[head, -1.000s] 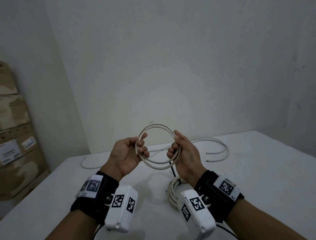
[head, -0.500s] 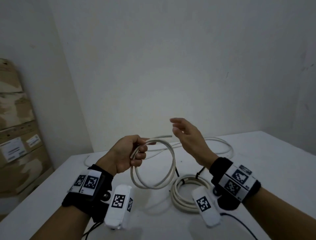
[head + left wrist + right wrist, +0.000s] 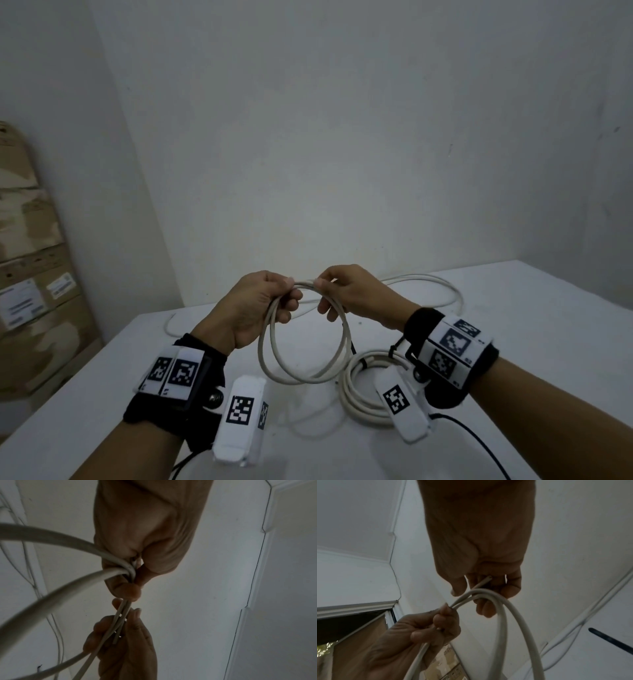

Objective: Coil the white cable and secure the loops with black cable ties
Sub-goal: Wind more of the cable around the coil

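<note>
head: my left hand (image 3: 255, 308) grips white cable coil (image 3: 301, 356) at its top, loops hanging above surface (image 3: 102, 411); right hand (image 3: 352, 294) pinches same top, just beside.
left wrist: cable end (image 3: 115, 641) points into right palm.
right wrist: black cable tie (image 3: 611, 640) lies on surface, right hand nearer.

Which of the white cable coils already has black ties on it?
The coil lying on the table under the right wrist; black ties cross its far side. The coil in the air, held by the left hand and right hand, shows none.
</note>
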The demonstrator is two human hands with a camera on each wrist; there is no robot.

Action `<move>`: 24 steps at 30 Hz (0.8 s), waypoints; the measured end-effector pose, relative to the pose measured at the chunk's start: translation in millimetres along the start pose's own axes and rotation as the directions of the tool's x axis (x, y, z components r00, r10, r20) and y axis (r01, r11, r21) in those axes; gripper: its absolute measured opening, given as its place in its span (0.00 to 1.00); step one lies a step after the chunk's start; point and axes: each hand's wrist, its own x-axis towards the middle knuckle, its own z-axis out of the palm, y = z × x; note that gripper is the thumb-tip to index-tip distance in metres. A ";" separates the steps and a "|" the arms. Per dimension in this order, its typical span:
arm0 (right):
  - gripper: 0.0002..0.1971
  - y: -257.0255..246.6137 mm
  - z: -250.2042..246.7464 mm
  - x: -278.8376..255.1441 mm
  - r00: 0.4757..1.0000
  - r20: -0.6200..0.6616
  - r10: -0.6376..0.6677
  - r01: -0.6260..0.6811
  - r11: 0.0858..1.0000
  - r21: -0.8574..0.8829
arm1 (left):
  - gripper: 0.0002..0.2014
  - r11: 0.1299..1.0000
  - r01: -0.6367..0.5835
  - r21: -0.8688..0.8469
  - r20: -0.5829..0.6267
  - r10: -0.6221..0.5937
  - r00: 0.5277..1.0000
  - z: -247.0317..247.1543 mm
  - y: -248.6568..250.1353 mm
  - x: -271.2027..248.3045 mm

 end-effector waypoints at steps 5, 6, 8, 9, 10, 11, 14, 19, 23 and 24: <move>0.12 0.3 1.3 1.3 1.000 0.000 0.015 -0.015 0.997 0.069 | 0.12 0.997 0.035 -0.067 0.038 -0.033 0.999 -2.7 2.2 -2.4; 0.11 -0.6 0.3 1.2 1.000 0.009 0.029 -0.029 0.991 0.128 | 0.13 0.997 0.045 -0.064 0.048 -0.042 0.998 -2.9 3.1 -3.1; 0.11 -3.3 -1.7 0.2 0.999 0.032 0.029 -0.036 0.976 0.217 | 0.13 0.997 0.065 -0.030 0.049 -0.064 0.997 -2.6 4.6 -4.8; 0.10 -4.3 -2.6 -0.4 0.999 0.034 0.023 -0.031 0.972 0.235 | 0.13 0.997 0.075 0.003 0.041 -0.076 0.996 -2.5 4.9 -5.4; 0.10 -5.2 -3.1 -0.9 0.999 0.030 0.017 -0.024 0.971 0.240 | 0.12 0.995 0.085 0.045 0.027 -0.086 0.996 -1.9 4.8 -6.0; 0.10 -5.9 -3.1 -1.5 1.000 0.025 0.011 -0.017 0.970 0.242 | 0.12 0.991 0.093 0.094 0.011 -0.095 0.995 -1.2 4.3 -6.4; 0.09 -5.2 -0.2 -3.2 1.000 0.021 0.016 -0.021 0.956 0.292 | 0.13 0.969 0.090 0.231 -0.032 -0.085 0.996 1.4 1.8 -7.3; 0.09 -5.7 3.3 -5.0 0.993 0.004 0.116 -0.104 0.875 0.474 | 0.13 0.982 0.039 0.187 -0.134 -0.014 0.991 3.4 -1.7 -5.2; 0.11 -6.6 -1.1 -6.9 0.984 -0.003 0.176 -0.142 0.802 0.580 | 0.10 0.981 -0.059 0.185 -0.216 0.099 0.971 3.0 -3.9 -3.8; 0.10 -6.5 -1.8 -7.3 0.984 -0.009 0.181 -0.141 0.795 0.589 | 0.10 0.983 -0.068 0.173 -0.228 0.107 0.968 2.8 -4.8 -3.8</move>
